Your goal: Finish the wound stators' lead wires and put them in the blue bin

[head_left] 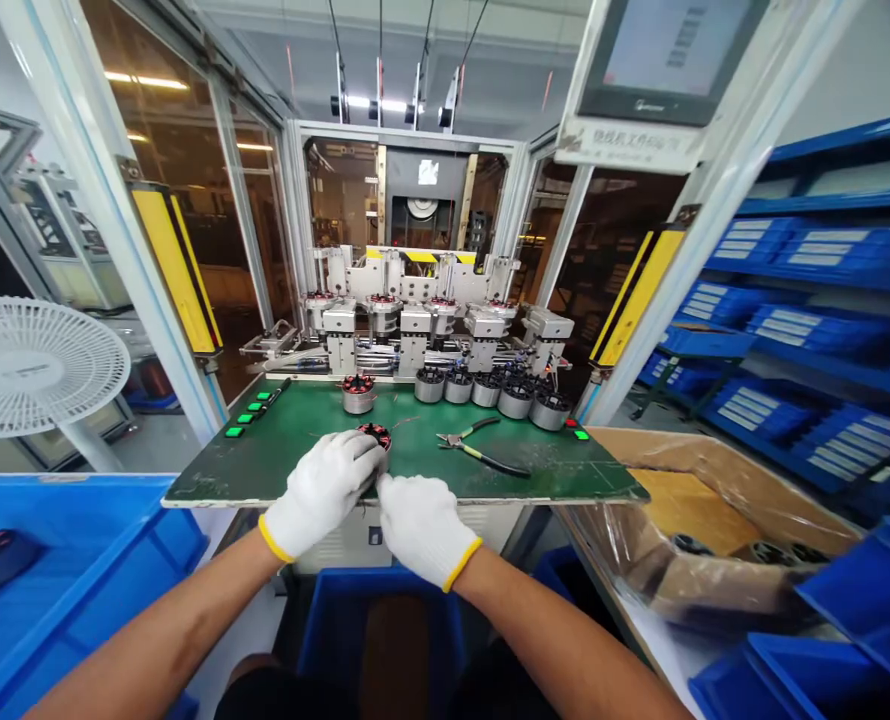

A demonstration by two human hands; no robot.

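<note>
My left hand (pixel 331 478), in a white glove with a yellow cuff, is wrapped round a motor stator (pixel 376 434) at the front edge of the green work surface. Red and black show on the stator's top; the glove covers most of its side. Close against it, my right hand (pixel 422 522) has its fingers pressed together beside the stator's lower side. Whatever those fingers pinch is hidden. Just behind stands another wound stator (pixel 359 395) with a red and black top. To the right lie cutting pliers (pixel 482 448) with green and black handles, their jaws pointing left.
Several grey stators (pixel 488 390) stand in a row at the back right. Behind them is a winding machine (pixel 415 330). A white fan (pixel 36 365) and a blue bin (pixel 77 590) are at left. A cardboard box (pixel 640 560) stands at right, and another blue bin (pixel 332 620) below.
</note>
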